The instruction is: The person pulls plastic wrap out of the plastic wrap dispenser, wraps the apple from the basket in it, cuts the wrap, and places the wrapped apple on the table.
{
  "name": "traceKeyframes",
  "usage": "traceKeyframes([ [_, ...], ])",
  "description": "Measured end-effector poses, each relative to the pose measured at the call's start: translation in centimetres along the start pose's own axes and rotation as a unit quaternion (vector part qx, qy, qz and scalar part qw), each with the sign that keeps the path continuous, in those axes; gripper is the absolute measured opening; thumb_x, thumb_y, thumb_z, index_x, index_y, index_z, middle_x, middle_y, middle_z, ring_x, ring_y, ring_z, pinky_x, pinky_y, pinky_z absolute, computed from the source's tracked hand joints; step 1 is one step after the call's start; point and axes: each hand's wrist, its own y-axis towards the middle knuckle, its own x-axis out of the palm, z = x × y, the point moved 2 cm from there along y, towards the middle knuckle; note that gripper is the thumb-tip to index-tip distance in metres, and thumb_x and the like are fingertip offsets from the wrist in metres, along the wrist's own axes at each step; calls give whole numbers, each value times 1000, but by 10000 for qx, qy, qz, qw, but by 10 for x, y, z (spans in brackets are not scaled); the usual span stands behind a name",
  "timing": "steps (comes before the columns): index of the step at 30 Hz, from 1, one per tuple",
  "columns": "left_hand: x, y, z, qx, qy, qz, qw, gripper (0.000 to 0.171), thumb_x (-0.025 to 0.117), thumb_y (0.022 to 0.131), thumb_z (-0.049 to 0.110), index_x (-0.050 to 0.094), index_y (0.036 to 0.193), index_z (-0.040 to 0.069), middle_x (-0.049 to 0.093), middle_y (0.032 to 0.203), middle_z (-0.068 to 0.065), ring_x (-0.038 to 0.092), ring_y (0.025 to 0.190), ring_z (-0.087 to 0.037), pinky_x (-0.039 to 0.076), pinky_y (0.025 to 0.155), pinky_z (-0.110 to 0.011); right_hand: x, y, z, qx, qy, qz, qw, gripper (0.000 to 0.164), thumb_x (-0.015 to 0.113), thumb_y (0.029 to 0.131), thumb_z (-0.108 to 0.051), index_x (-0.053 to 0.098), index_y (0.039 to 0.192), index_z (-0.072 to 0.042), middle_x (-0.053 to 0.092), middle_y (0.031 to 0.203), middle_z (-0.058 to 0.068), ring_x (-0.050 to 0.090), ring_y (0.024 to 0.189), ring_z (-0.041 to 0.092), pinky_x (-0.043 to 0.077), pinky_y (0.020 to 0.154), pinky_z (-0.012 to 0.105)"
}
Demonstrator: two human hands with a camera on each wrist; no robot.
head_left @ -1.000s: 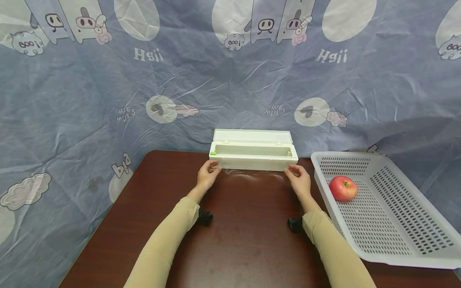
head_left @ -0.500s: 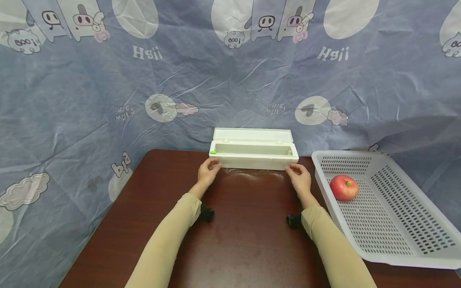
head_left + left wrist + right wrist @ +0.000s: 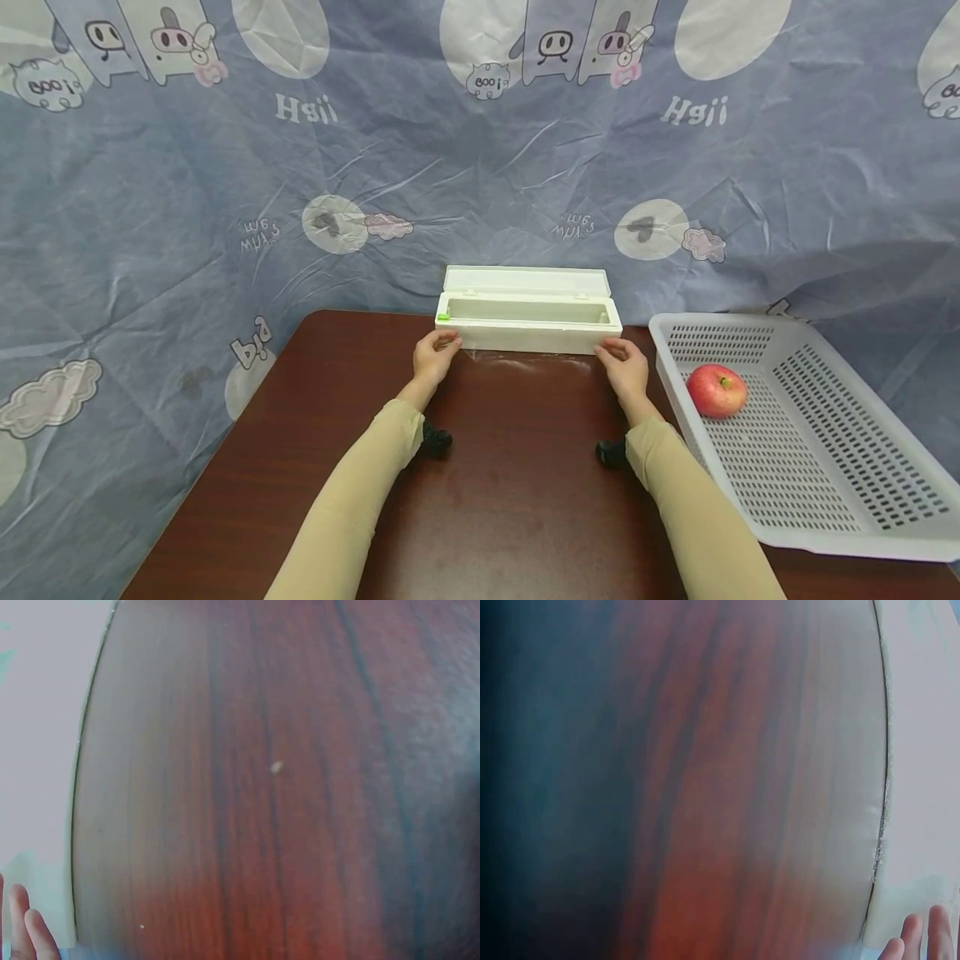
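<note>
A long white lidded box (image 3: 528,337) stands near the table's far edge, its lid (image 3: 525,280) tipped back and its trough uncovered. A small green piece (image 3: 443,317) sits at its left end. My left hand (image 3: 433,357) is at the box's front left corner, my right hand (image 3: 626,367) at the front right corner, thumb and fingertips close together on each. A thin clear, crinkled strip (image 3: 525,359) glints along the box's lower front edge between them. Fingertips (image 3: 41,934) and fingertips (image 3: 911,930) overlap the box in the wrist views. I cannot tell whether they pinch the strip.
To the right stands a white perforated plastic basket (image 3: 757,533), with a red apple (image 3: 717,391) in its far left part. The dark brown wooden table (image 3: 517,500) lies between my forearms. A printed blue-grey cloth (image 3: 480,167) hangs close behind the box.
Hands, box and basket keep nearly the same places. The view shifts very slightly, and the left forearm edges a little to the right.
</note>
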Motion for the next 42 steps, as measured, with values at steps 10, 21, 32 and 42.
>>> traceKeyframes([
  [10,0,2,3,-135,45,130,9998,18,71,84,11,71,101,5,70,96,-10,63,94,-24,51,77,-34,5,5,-2,-94,-360,225,9991,25,70,85,-17,68,104,-2,67,103,16,57,83,6,42,64,14],
  [21,-2,2,5,-168,-4,125,9998,16,72,83,9,73,98,6,71,91,-8,66,90,-21,52,73,-30,11,6,-5,305,-534,533,9967,39,75,80,-34,62,101,-3,64,98,13,55,86,19,42,70,26],
  [32,-6,1,1,-236,-49,91,9997,14,72,83,11,73,95,5,71,91,-8,64,89,-20,50,71,-28,10,5,-4,228,-575,615,9962,20,71,84,-18,67,98,-4,68,97,14,54,75,8,40,62,18],
  [42,-10,0,10,-400,-768,-166,9961,15,64,86,-1,69,100,-6,68,95,-19,66,89,-32,53,79,-39,8,2,-8,42,-16,502,9987,18,68,84,-11,67,98,1,66,85,6,50,63,-4,40,58,14],
])
